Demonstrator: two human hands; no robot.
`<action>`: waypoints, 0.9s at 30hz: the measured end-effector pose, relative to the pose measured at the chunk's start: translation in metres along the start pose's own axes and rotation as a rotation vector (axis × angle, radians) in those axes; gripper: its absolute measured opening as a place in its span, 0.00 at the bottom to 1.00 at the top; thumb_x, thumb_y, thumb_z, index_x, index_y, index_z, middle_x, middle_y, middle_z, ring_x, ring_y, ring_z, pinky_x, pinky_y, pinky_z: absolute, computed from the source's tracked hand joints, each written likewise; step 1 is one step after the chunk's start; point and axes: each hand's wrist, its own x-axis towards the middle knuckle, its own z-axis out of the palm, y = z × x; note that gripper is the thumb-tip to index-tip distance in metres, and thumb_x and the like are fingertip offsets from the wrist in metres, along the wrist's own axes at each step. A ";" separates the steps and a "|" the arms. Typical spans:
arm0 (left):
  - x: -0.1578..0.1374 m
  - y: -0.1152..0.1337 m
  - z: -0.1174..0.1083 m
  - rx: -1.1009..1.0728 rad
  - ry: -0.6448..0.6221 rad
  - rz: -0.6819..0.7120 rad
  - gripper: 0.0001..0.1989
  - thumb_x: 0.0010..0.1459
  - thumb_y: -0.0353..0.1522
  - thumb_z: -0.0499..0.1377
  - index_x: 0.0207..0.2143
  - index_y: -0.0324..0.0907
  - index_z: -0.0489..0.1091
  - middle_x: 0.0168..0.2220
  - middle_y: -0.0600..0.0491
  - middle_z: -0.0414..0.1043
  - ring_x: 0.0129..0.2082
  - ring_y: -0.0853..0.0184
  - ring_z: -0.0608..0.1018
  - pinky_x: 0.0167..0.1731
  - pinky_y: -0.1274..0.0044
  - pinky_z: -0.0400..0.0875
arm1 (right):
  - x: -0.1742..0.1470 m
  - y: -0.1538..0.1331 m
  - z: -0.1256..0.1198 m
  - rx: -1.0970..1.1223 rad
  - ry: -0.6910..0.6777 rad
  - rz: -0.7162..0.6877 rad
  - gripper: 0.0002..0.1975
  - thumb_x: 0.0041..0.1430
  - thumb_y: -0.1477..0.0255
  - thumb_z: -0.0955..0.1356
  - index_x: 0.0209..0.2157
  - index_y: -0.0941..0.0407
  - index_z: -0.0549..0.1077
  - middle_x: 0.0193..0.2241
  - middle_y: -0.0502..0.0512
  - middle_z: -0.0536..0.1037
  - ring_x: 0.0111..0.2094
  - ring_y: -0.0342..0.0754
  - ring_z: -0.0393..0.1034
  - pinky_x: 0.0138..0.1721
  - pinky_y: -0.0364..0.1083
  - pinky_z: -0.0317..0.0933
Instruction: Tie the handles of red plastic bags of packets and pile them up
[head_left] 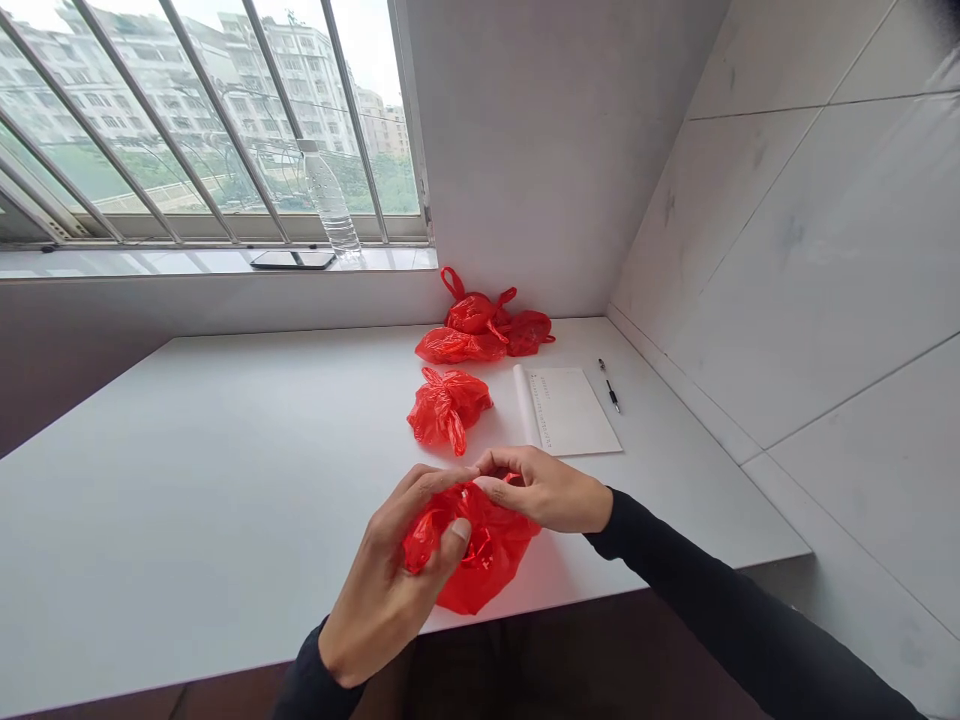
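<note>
Closest to me, at the front edge of the counter (225, 480), a crumpled, glossy red plastic bag (491, 580) sits between the person's two hands. The left hand (397, 570) curves round its left side, thumb spread well away from the fingers, seemingly to keep the slippery film from sliding; the right hand (544, 490) arches over its top, thumb and forefinger brought narrowly together, though I cannot tell whether plastic is pinched there. The bag lies below the meeting fingertips, probably kept near the edge for easy reach. Just beyond rests a knotted red plastic bag (450, 408); to its right lie an open white paper notebook (574, 415) and a slim black pen (610, 387), perhaps set aside for elbow room. Farthest back, a heap of red plastic bags (469, 345) is bunched by the wall.
</note>
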 end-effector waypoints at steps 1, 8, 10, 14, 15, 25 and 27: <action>-0.001 -0.001 0.001 -0.002 0.014 0.001 0.12 0.67 0.30 0.55 0.52 0.49 0.68 0.48 0.52 0.70 0.46 0.67 0.75 0.44 0.76 0.71 | 0.000 -0.001 0.000 0.013 0.001 -0.004 0.14 0.65 0.60 0.67 0.41 0.58 0.72 0.35 0.52 0.74 0.34 0.43 0.67 0.35 0.43 0.63; -0.005 -0.025 0.011 0.223 0.195 0.133 0.28 0.58 0.16 0.53 0.56 0.50 0.64 0.45 0.53 0.66 0.39 0.71 0.73 0.38 0.79 0.70 | -0.001 0.000 0.003 0.170 -0.013 -0.029 0.12 0.62 0.64 0.71 0.40 0.57 0.69 0.35 0.51 0.72 0.35 0.42 0.67 0.39 0.44 0.62; -0.008 -0.029 0.015 0.271 0.203 0.139 0.35 0.56 0.14 0.51 0.60 0.51 0.62 0.46 0.52 0.64 0.40 0.70 0.73 0.37 0.79 0.71 | -0.002 0.000 0.003 0.228 -0.025 -0.017 0.12 0.63 0.65 0.71 0.41 0.57 0.69 0.34 0.50 0.72 0.34 0.41 0.66 0.38 0.43 0.62; -0.016 -0.031 0.025 0.294 0.274 0.109 0.29 0.58 0.16 0.51 0.58 0.48 0.65 0.42 0.51 0.62 0.39 0.68 0.73 0.37 0.77 0.72 | -0.009 -0.001 0.005 0.257 -0.036 0.021 0.11 0.64 0.63 0.70 0.40 0.57 0.69 0.32 0.49 0.70 0.32 0.40 0.64 0.35 0.41 0.61; -0.018 -0.031 0.028 0.295 0.283 0.097 0.27 0.59 0.18 0.52 0.58 0.47 0.66 0.42 0.51 0.62 0.39 0.68 0.73 0.37 0.76 0.72 | -0.011 -0.001 0.005 0.239 -0.025 0.032 0.11 0.65 0.63 0.70 0.39 0.56 0.69 0.32 0.48 0.69 0.32 0.40 0.64 0.35 0.41 0.61; -0.049 -0.038 0.035 0.282 0.197 0.155 0.31 0.71 0.33 0.47 0.72 0.46 0.41 0.65 0.45 0.59 0.65 0.60 0.62 0.67 0.60 0.54 | -0.023 0.039 -0.002 -0.017 0.378 0.190 0.18 0.58 0.52 0.71 0.44 0.47 0.72 0.36 0.55 0.77 0.32 0.49 0.73 0.28 0.44 0.71; -0.067 -0.044 0.030 0.314 0.197 0.063 0.29 0.71 0.32 0.46 0.71 0.47 0.44 0.64 0.46 0.61 0.65 0.62 0.63 0.69 0.59 0.48 | -0.026 0.059 -0.011 -0.135 0.452 0.188 0.18 0.58 0.51 0.70 0.44 0.47 0.73 0.34 0.54 0.77 0.32 0.50 0.73 0.26 0.43 0.70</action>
